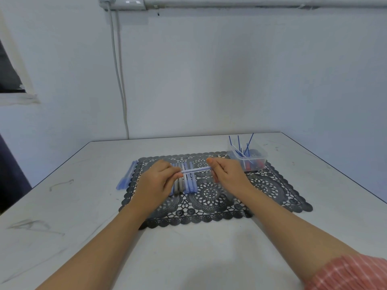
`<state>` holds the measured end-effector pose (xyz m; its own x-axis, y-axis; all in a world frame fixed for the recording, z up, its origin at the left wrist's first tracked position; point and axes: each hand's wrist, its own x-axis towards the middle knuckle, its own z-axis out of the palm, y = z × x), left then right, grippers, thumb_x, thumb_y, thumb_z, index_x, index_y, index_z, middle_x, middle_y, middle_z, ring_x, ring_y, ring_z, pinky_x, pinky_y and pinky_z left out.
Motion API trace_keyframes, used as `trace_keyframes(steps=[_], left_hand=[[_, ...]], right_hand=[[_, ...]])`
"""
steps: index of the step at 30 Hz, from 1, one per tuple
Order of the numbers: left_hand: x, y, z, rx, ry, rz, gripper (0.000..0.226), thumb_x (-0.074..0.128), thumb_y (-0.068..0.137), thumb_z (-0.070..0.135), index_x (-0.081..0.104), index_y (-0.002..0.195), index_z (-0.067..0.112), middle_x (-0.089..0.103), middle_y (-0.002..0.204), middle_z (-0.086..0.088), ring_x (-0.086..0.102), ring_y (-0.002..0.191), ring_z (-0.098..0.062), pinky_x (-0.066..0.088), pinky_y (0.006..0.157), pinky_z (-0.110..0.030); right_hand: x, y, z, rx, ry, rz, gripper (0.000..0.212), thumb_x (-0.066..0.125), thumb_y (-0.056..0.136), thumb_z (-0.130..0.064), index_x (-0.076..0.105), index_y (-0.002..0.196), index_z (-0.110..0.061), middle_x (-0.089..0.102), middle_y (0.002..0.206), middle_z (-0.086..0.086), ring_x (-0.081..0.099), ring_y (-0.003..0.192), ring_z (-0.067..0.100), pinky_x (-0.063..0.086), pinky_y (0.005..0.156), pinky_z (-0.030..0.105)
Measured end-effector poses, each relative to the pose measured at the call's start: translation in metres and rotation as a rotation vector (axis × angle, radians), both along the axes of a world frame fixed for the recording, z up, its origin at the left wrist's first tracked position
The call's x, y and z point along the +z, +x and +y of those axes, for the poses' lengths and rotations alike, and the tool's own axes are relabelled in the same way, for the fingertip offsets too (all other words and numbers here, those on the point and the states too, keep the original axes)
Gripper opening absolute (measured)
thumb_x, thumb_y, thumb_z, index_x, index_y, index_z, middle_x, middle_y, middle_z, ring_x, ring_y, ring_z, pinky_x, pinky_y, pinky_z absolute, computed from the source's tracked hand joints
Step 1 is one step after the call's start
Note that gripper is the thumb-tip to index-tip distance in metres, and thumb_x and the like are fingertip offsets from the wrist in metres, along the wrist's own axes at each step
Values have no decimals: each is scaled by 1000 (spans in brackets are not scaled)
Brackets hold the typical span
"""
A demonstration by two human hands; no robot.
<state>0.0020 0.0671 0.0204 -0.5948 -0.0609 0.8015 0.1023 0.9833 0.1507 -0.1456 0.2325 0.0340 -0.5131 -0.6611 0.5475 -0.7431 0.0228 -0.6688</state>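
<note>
Pen barrel (195,170) held above lace mat (272,191), long axis left-right, near level. Left grip (159,181) pinches left end; right grip (226,174) curled round right end. Barrel spans gap between both. Row of pens (189,183) lies on mat beneath, axes pointing away from person. Refill tub (249,158) at right rear, nearer right grip, so a refill fetch likely falls to that side.

Placemat (261,191) is dark grey lace with round doily patterns, pens (189,181) pale blue, table (188,258) off-white, sleeve (356,273) pinkish-red with thin white stripes.
</note>
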Motion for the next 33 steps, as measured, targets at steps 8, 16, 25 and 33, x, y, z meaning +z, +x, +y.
trace_keyframes(steps=[8,16,25,33], left_hand=[[-4,-2,-7,2,94,-23,37,45,91,32,69,98,5,61,84,-1,50,79,-8,44,73,-23],[3,-2,-4,17,-33,113,27,57,87,24,71,93,2,65,82,-4,51,82,-12,39,77,-22],[3,1,-8,88,-80,212,19,66,81,28,74,85,12,67,81,2,55,81,-16,38,72,-35],[6,7,-30,233,84,153,21,68,79,34,74,86,15,64,77,3,53,76,-14,38,69,-31]], right_hand=[[-1,4,3,83,-42,-57,27,42,96,-40,50,73,-27,53,56,3,52,51,15,49,56,39],[1,12,-2,80,-74,-268,47,44,98,-22,42,52,-13,41,38,-2,49,38,18,46,52,21],[1,24,-8,59,-82,-451,56,44,97,-25,37,42,-16,36,35,3,44,34,18,49,65,17],[-4,23,-6,-43,146,-74,24,50,94,-32,61,80,-17,55,56,4,47,50,13,48,60,35]])
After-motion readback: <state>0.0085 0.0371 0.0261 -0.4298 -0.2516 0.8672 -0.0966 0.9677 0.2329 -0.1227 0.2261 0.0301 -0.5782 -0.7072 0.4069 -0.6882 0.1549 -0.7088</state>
